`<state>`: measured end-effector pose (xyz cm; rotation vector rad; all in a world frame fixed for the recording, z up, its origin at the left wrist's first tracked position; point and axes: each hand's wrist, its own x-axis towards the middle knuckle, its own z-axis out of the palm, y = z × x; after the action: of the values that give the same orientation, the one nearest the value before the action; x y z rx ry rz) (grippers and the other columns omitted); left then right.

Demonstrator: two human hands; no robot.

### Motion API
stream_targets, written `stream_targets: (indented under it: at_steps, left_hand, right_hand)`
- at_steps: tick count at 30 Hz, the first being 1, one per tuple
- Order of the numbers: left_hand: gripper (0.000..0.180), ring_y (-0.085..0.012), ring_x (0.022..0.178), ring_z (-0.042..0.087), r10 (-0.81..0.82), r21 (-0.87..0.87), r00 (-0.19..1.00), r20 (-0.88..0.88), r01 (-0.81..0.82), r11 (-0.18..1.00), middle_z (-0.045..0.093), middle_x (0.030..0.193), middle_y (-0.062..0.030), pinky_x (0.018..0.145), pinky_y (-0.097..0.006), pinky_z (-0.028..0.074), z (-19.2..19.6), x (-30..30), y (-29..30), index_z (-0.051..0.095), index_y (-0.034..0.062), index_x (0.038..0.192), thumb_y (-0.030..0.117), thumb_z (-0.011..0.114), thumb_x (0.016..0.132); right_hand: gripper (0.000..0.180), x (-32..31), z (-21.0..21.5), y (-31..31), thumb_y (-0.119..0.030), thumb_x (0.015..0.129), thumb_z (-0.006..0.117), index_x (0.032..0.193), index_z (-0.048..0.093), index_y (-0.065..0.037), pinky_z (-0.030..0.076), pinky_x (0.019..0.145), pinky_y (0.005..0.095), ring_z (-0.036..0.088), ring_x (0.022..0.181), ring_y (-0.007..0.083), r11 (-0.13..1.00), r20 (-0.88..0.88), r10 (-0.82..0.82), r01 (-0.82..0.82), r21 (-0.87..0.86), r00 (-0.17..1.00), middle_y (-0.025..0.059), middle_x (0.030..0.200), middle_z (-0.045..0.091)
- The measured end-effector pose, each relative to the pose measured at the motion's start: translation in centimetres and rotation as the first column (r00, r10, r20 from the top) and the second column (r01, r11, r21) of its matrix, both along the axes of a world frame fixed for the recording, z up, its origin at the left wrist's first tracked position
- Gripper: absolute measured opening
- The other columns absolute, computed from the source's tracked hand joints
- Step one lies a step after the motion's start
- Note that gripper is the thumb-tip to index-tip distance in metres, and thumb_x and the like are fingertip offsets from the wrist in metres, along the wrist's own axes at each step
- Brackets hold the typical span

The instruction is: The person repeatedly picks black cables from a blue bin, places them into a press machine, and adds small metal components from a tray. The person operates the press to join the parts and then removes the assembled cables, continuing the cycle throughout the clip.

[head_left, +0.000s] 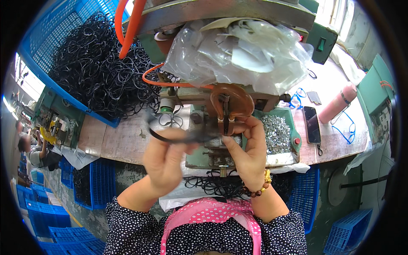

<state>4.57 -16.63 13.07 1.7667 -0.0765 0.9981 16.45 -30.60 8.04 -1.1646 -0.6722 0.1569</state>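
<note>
A bench press machine (221, 155) stands right in front of me, with a copper-coloured, ring-like part (243, 102) above its working point. My left hand (163, 163), blurred by motion, grips a thin black strap (187, 138) that stretches toward the working point. Close against that point, my right hand (250, 151) has thumb and fingers pinched together. What lies between those fingertips is too small to make out. Just beyond the right hand, small shiny metal pieces (276, 131) fill a green tray (296, 127).
A blue basket (63, 95) heaped with tangled black straps (106, 68) stands at the left. A clear plastic bag (187, 55) hangs over the machine, near an orange hose (127, 38). Phone (312, 125), pink bottle (338, 104) and blue glasses (352, 131) lie right. More straps (212, 183) hang below.
</note>
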Motion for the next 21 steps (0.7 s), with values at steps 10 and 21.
stream_targets:
  at_steps: [10,21]
  left_hand:
    - [0.015,-0.0312,0.076,0.067,0.005,0.212,0.983,-0.182,0.034,0.977,0.070,0.091,-0.0147,0.069,-0.036,0.052,-2.0,2.4,-1.1,0.068,-0.0010,0.103,0.001,0.068,0.089]
    - [0.024,-0.0354,0.070,0.059,0.013,0.509,0.998,0.060,-0.042,0.860,0.064,0.083,-0.0121,0.060,-0.043,0.045,-2.8,3.6,-0.7,0.067,0.0024,0.104,0.012,0.075,0.083]
  right_hand:
    - [0.033,2.1,0.0,-5.4,0.009,0.093,0.060,0.124,0.056,0.002,0.046,0.098,0.0283,0.061,0.105,0.0137,0.972,-0.050,-0.236,0.236,-0.004,0.971,0.0084,0.109,0.066]
    - [0.023,6.6,-5.6,-9.6,0.003,0.095,0.060,0.117,0.063,-0.001,0.047,0.090,0.0310,0.061,0.099,0.0169,0.719,0.091,-0.629,0.623,-0.309,0.772,0.0076,0.103,0.067]
